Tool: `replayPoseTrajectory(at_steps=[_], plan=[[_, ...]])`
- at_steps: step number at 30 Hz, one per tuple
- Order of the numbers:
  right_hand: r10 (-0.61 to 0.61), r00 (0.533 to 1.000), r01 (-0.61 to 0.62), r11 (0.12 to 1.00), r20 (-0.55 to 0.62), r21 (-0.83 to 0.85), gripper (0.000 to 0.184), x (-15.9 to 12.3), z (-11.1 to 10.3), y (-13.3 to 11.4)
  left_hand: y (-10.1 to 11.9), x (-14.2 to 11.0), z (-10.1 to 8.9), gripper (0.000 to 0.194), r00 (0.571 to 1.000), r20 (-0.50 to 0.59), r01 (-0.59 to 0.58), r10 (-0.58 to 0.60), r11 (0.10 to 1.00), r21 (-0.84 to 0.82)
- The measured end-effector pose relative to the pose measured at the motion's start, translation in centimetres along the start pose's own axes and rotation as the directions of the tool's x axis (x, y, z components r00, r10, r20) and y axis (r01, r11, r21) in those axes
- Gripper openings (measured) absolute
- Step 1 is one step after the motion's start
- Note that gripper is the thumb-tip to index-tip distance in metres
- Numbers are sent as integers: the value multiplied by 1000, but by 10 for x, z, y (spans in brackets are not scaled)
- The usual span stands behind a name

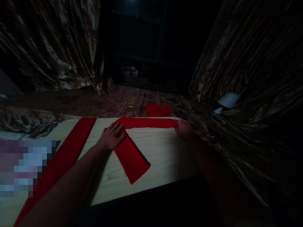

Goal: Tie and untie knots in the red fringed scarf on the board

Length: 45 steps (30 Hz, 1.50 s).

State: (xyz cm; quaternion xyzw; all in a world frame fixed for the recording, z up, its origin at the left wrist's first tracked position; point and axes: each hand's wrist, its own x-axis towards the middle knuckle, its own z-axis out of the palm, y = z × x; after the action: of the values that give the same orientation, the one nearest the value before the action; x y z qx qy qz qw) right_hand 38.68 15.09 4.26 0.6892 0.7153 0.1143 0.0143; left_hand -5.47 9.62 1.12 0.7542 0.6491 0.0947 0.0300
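Note:
A red fabric strip (132,156) lies bent on a pale wooden table (170,151). One part slants toward me and the other runs right along the far edge. My left hand (112,135) rests flat on the bend, fingers spread, pressing the cloth. At the far right corner of the table, my right hand (185,128) is closed round the end of the horizontal part; its fingers are partly lost in shadow. A second long red strip (78,138) runs diagonally along the left side, passing behind my left forearm.
Bunched red cloth (157,109) lies beyond the far edge on a patterned cover (123,97). A small white lamp (228,100) with a cord stands at the right. Patterned curtains (56,41) hang on both sides of a dark window. A blurred patch hides something at the left.

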Motion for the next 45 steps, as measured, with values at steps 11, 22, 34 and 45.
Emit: replayPoseTrajectory(at_steps=[11, 22, 34, 45], plan=[[-109, 993, 111, 993, 36, -47, 64, 13, -9, -37, -3, 2, 3, 73, 1000, 6, 0, 1, 1000, -19], [49, 998, -49, 999, 30, 23, 42, 18, -32, -75, 0, 1, -1, 73, 1000, 12, 15, -14, 999, -42], [-381, 925, 370, 906, -13, -206, 38, 4, -44, -97, 0, 1, 1, 73, 1000, 7, 10, -10, 999, -33], [-86, 996, 84, 994, -31, -76, 42, 13, -42, -101, -10, -2, 6, 61, 961, -255, -141, 105, 981, -130]])
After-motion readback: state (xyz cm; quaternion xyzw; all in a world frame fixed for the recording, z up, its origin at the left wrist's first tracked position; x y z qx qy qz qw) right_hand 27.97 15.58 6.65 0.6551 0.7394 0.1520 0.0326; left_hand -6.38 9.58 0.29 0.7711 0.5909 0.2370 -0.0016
